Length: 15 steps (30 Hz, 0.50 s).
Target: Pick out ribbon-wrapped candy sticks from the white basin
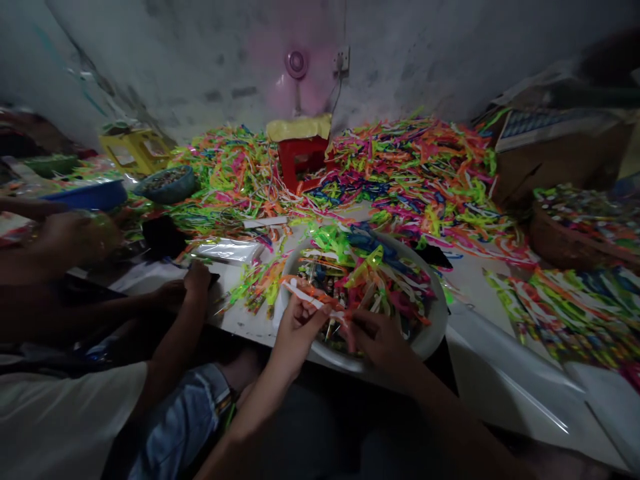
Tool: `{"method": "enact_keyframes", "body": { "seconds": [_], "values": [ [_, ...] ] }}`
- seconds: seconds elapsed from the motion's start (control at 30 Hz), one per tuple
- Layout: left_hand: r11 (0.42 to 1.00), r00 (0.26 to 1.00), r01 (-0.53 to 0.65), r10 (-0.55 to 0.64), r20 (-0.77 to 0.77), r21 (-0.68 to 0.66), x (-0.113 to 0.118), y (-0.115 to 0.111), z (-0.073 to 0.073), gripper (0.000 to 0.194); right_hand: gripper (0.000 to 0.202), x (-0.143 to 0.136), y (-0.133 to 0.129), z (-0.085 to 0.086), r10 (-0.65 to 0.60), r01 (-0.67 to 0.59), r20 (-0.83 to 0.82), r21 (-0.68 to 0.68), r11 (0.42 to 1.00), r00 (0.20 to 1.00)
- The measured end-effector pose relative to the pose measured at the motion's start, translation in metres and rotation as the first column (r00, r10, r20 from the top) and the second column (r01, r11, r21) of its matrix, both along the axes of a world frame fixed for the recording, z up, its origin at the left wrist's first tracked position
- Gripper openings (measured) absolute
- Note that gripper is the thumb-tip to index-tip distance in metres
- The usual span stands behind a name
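Observation:
Over the near side of a round grey basin (436,333), my left hand (303,320) pinches an orange and white strip (313,295). My right hand (373,333) is closed at the right end of the same strip, its fingertips partly dark. Below and behind the hands, the basin holds small beaded pieces (335,283) and a tangle of green, blue and pink strips (373,263). What lies directly under my palms is hidden.
A person's hands (197,280) work at the left. Colourful strips (425,160) are heaped along the wall around a red stool (300,160). Clear plastic sheets (505,360) and a row of strips (565,320) lie right; a brown basin (565,237) stands behind.

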<state>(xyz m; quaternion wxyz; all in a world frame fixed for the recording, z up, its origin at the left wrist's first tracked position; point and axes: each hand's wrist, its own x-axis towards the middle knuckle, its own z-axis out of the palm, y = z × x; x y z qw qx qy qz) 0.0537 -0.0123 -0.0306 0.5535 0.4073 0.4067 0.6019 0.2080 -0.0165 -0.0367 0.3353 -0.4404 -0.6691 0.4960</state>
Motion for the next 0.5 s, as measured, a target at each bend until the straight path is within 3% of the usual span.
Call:
{"method": "enact_keyframes", "body": {
  "seconds": [0.1, 0.27, 0.4, 0.5],
  "values": [
    [0.999, 0.999, -0.027, 0.026, -0.044, -0.017, -0.012, -0.008, 0.003, 0.024, 0.025, -0.01, -0.003, 0.008, 0.077, -0.077, 0.027, -0.003, 0.997, 0.997],
    [0.994, 0.993, -0.1, 0.096, -0.071, -0.047, -0.014, -0.021, 0.013, 0.029, 0.018, -0.017, -0.013, 0.013, 0.062, -0.078, 0.124, 0.13, 0.988, 0.99],
    [0.987, 0.99, -0.135, 0.129, -0.063, -0.085, -0.008, -0.032, 0.017, 0.03, 0.029, -0.012, -0.019, 0.011, 0.088, -0.09, 0.05, 0.038, 0.995, 0.995],
    [0.991, 0.99, -0.111, 0.104, -0.099, -0.073, -0.016, -0.029, 0.018, 0.028, 0.028, -0.007, -0.015, 0.014, 0.176, -0.176, 0.004, -0.028, 0.984, 0.984]
  ]
}}
